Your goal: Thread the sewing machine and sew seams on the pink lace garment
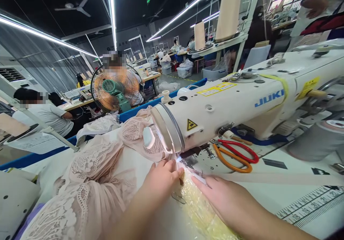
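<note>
Guiding seems in hand mid-frame: my left hand (pixel 160 178) pinches yellow material (pixel 197 200) (right hand (pixel 223 195), I can't tell); next needs steady feeding.

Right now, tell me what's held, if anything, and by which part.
The right hand seems to pinch pale cloth by an edge near the sewing machine; whether the left hand grips it is unclear.

A white sewing table (pixel 264 190) carries a JUKI machine (pixel 231 102) toward three o'clock. Scissors (pixel 234 156) with red and orange handles lie at four o'clock, and a heap of pale pink lace garments (pixel 92 161) spreads at eight.
</note>
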The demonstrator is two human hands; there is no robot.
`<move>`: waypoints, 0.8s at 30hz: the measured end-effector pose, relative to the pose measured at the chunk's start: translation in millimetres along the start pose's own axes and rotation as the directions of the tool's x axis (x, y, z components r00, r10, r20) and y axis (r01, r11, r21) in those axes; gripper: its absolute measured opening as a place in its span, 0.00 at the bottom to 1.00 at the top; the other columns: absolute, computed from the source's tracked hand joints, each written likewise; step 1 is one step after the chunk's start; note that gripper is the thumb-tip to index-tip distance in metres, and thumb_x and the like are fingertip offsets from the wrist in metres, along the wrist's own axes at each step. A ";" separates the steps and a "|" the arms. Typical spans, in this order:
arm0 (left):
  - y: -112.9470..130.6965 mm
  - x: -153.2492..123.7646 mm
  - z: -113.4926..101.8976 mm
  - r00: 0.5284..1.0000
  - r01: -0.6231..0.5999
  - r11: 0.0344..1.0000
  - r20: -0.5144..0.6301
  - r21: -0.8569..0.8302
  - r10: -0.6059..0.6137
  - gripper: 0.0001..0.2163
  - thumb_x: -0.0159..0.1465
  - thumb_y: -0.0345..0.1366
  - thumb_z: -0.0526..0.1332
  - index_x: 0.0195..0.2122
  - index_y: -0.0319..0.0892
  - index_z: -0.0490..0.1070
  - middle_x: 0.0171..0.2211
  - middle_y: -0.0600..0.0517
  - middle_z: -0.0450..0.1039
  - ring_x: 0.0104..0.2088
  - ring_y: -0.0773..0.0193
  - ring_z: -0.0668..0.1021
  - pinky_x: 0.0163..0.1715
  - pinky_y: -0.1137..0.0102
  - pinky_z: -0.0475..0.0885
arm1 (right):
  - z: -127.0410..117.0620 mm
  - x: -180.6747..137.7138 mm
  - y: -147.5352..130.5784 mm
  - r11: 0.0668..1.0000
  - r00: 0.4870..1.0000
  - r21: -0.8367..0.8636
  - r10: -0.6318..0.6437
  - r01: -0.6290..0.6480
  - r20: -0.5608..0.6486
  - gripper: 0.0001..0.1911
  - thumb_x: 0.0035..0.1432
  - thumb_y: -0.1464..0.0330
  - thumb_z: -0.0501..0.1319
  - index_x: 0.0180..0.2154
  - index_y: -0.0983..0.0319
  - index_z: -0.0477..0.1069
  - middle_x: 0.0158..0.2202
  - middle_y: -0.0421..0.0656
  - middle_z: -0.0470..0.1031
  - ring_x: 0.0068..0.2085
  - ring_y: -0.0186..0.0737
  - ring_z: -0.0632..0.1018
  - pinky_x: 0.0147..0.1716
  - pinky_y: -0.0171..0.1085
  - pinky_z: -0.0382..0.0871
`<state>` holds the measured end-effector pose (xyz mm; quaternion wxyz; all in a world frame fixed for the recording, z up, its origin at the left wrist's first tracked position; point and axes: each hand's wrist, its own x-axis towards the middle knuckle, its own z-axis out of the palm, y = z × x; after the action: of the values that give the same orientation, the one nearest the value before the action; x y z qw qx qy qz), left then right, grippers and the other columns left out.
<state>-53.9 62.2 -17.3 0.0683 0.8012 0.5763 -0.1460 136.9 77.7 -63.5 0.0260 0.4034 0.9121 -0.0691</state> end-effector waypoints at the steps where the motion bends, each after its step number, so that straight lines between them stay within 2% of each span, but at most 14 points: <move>1: 0.2 0.6 -1.5 1.000 0.015 1.000 0.002 -0.011 -0.015 0.24 0.63 0.29 0.55 0.60 0.50 0.59 0.58 0.46 0.62 0.58 0.52 0.64 0.53 0.59 0.65 | 2.7 -1.4 1.0 1.000 1.000 0.014 -0.009 0.009 -0.001 0.37 0.46 0.82 0.55 0.59 0.59 0.63 0.41 0.48 0.77 0.40 0.51 0.77 0.28 0.37 0.62; 5: -1.7 2.7 -2.4 0.997 0.073 0.996 0.001 -0.055 -0.073 0.25 0.61 0.29 0.55 0.60 0.50 0.60 0.61 0.47 0.60 0.61 0.52 0.61 0.55 0.56 0.63 | 11.6 -4.6 4.1 0.998 1.000 0.055 -0.018 0.019 -0.016 0.33 0.51 0.81 0.53 0.60 0.60 0.62 0.42 0.49 0.76 0.42 0.52 0.76 0.35 0.41 0.66; 11: -10.3 5.7 9.0 0.992 0.110 0.993 -0.055 -0.042 -0.112 0.27 0.61 0.26 0.51 0.62 0.49 0.57 0.64 0.45 0.54 0.63 0.49 0.56 0.56 0.48 0.58 | 16.8 -3.3 6.3 0.997 0.998 0.058 -0.049 0.052 -0.048 0.29 0.57 0.78 0.50 0.60 0.61 0.61 0.42 0.51 0.75 0.44 0.51 0.75 0.41 0.43 0.68; 15: -11.7 4.6 9.7 0.976 0.156 0.988 -0.152 -0.018 -0.157 0.22 0.63 0.27 0.49 0.58 0.48 0.64 0.60 0.45 0.60 0.59 0.52 0.62 0.55 0.54 0.60 | 13.8 -3.9 5.8 0.996 0.999 0.079 -0.040 0.043 -0.033 0.28 0.59 0.78 0.48 0.60 0.60 0.60 0.42 0.51 0.75 0.44 0.51 0.75 0.42 0.45 0.69; 17: -11.0 2.2 8.4 0.950 0.233 0.972 -0.205 -0.034 -0.235 0.16 0.64 0.31 0.50 0.49 0.45 0.71 0.53 0.44 0.66 0.53 0.52 0.67 0.51 0.58 0.65 | 13.6 -5.7 6.0 0.993 0.998 0.102 -0.049 0.052 -0.030 0.28 0.59 0.78 0.47 0.61 0.62 0.60 0.43 0.51 0.74 0.45 0.52 0.75 0.43 0.46 0.70; 19: -10.4 -0.4 7.9 0.897 0.355 0.929 -0.240 -0.105 -0.370 0.13 0.64 0.39 0.51 0.41 0.41 0.73 0.47 0.43 0.68 0.48 0.52 0.70 0.45 0.62 0.68 | 17.4 -7.4 8.1 0.989 0.995 0.121 -0.078 0.085 -0.062 0.29 0.58 0.79 0.46 0.60 0.63 0.60 0.43 0.51 0.75 0.45 0.52 0.75 0.43 0.46 0.70; 22: -11.7 0.5 8.6 0.812 0.506 0.839 -0.220 -0.200 -0.541 0.19 0.61 0.48 0.54 0.44 0.38 0.68 0.44 0.42 0.68 0.47 0.52 0.71 0.44 0.64 0.69 | 31.4 -7.1 15.5 0.978 0.970 0.113 -0.153 0.176 -0.188 0.28 0.58 0.78 0.45 0.58 0.63 0.63 0.42 0.50 0.76 0.43 0.49 0.76 0.43 0.44 0.71; 24: -15.9 7.0 7.3 0.792 0.556 0.807 -0.169 -0.200 -0.587 0.23 0.60 0.48 0.56 0.49 0.36 0.65 0.46 0.40 0.68 0.48 0.50 0.71 0.46 0.62 0.68 | 43.3 -4.5 23.0 0.966 0.938 0.097 -0.207 0.241 -0.277 0.27 0.59 0.78 0.45 0.57 0.62 0.65 0.41 0.48 0.77 0.43 0.46 0.77 0.42 0.41 0.71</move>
<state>-68.0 71.6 -25.4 0.0119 0.5933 0.8044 -0.0284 156.5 83.2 -108.3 -0.1304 0.3031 0.9409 -0.0759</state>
